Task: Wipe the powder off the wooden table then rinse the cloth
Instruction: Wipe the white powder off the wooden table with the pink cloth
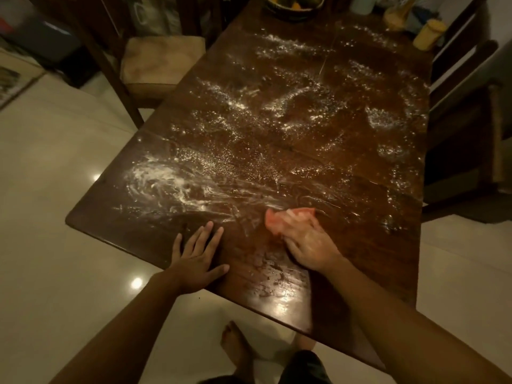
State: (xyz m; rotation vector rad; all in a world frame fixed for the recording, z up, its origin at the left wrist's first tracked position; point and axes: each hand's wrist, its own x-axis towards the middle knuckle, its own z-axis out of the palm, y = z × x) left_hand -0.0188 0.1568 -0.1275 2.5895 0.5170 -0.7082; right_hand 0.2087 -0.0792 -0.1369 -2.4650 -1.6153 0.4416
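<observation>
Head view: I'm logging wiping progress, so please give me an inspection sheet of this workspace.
Surface: wooden table, powder scattered over most of it, smeared streaks near left.
Job's things: red cloth on the table near the front edge.
Clutter: fruit bowl and yellow container at the far end.
Hands: left hand flat on the table, fingers spread; right hand presses the cloth.
Cables: nothing seen.
Surroundings: cushioned chair at left, another chair at right, pale floor.

The surface [346, 245] is dark shiny wood, dusted with white powder [155, 176]. The red cloth [277, 221] looks soft. The floor [55, 217] tiles gleam.
</observation>
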